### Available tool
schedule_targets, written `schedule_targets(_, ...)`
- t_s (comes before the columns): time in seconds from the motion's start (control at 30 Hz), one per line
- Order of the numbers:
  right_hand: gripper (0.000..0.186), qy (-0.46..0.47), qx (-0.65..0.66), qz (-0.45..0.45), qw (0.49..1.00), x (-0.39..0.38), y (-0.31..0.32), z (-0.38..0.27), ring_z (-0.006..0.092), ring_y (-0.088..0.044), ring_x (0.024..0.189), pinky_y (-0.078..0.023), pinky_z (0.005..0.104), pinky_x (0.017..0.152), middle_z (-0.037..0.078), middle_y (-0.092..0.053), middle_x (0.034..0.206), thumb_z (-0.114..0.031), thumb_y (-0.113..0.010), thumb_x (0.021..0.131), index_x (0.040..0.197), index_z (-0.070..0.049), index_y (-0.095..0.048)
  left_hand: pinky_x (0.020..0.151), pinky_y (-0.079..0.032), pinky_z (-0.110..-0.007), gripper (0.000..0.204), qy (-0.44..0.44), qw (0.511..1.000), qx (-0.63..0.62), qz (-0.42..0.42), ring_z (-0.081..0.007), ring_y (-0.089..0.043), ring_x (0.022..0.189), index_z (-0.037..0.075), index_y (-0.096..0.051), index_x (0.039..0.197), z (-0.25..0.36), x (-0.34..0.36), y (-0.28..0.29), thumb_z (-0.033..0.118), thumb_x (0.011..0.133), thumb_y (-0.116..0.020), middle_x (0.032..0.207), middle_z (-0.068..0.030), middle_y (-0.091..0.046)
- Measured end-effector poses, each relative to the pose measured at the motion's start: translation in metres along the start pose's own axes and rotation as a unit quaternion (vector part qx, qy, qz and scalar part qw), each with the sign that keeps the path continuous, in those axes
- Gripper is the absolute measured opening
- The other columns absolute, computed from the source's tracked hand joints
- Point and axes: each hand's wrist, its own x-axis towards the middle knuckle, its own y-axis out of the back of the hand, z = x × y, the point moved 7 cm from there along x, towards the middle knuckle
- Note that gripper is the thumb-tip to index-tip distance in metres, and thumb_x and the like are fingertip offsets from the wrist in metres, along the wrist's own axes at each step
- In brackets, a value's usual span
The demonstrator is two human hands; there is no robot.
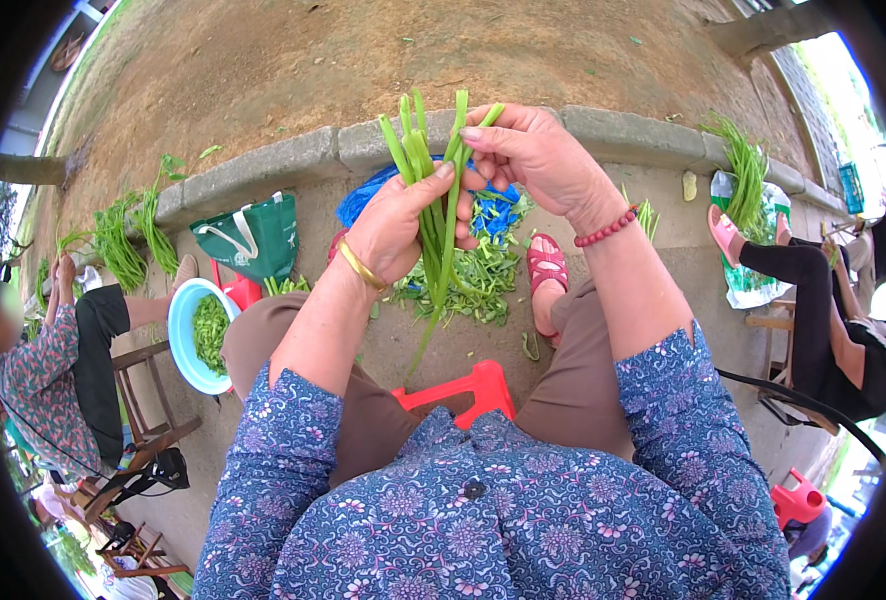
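Observation:
My left hand [391,232] is wrapped round a small bunch of green vegetable stems [418,152], their cut ends pointing away from me and thin tips trailing down. A gold bangle is on that wrist. Beside it, my right hand [543,160] pinches the upper end of one green stem [453,205] between thumb and fingers; a red bead bracelet circles the wrist. Below the hands, a pile of leafy greens [478,285] lies on the ground, partly on a blue plastic bag [363,195]. My fingers partly hide the middle of the bunch.
A pale blue basin [180,318] holding cut greens stands at left, near a green bag [278,240]. A red plastic stool [483,390] shows between my legs. A stone kerb [263,165] runs ahead. Seated people flank me, with long greens [748,180] near the one at right.

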Motion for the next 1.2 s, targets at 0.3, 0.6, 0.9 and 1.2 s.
schedule_targets(0.3, 0.033, 0.042, -0.240, 0.145, 0.959, -0.004, 0.010, -0.006, 0.0076, -0.054, 0.061, -0.044, 0.0235, 0.051, 0.002, -0.063, 0.070, -0.032, -0.069, 0.084, 0.083, 0.000, -0.068, 0.063, -0.050, -0.027, 0.026, -0.082, 0.983, 0.121, 0.109, -0.0126, -0.057, 0.067, 0.005, -0.057, 0.096, 0.002, 0.006, 0.017, 0.031, 0.096, -0.054, 0.079, -0.0018, -0.058)
schedule_targets(0.6, 0.026, 0.032, -0.231, 0.125, 0.964, 0.004, 0.005, 0.007, 0.0080, -0.054, 0.060, -0.045, 0.0250, 0.055, 0.004, -0.063, 0.069, -0.023, -0.063, 0.087, 0.079, 0.002, -0.067, 0.062, -0.045, -0.025, 0.023, -0.175, 0.935, 0.281, 0.128, -0.0111, -0.058, 0.070, 0.006, -0.058, 0.101, 0.003, 0.011, 0.019, 0.028, 0.097, -0.053, 0.081, -0.0015, -0.059)
schedule_targets(0.9, 0.022, 0.031, -0.170, 0.072, 0.982, -0.003, -0.003, -0.002, 0.0032, -0.053, 0.061, -0.043, 0.0183, 0.052, -0.003, -0.062, 0.072, -0.024, -0.059, 0.092, 0.080, -0.006, -0.065, 0.073, -0.052, -0.036, 0.027, -0.027, 0.996, -0.032, 0.076, -0.0185, -0.060, 0.077, 0.002, -0.058, 0.106, 0.002, 0.006, 0.014, 0.027, 0.097, -0.051, 0.088, -0.0061, -0.062)
schedule_targets(1.2, 0.019, 0.084, -0.192, 0.026, 0.977, -0.002, -0.018, -0.001, 0.0022, -0.053, 0.061, -0.043, 0.0172, 0.053, -0.005, -0.059, 0.069, -0.022, -0.059, 0.093, 0.087, -0.006, -0.067, 0.085, -0.050, -0.044, 0.022, -0.086, 0.976, -0.147, 0.134, -0.0251, -0.062, 0.088, 0.003, -0.058, 0.105, 0.015, 0.005, 0.043, 0.020, 0.096, -0.049, 0.088, -0.0092, -0.062)
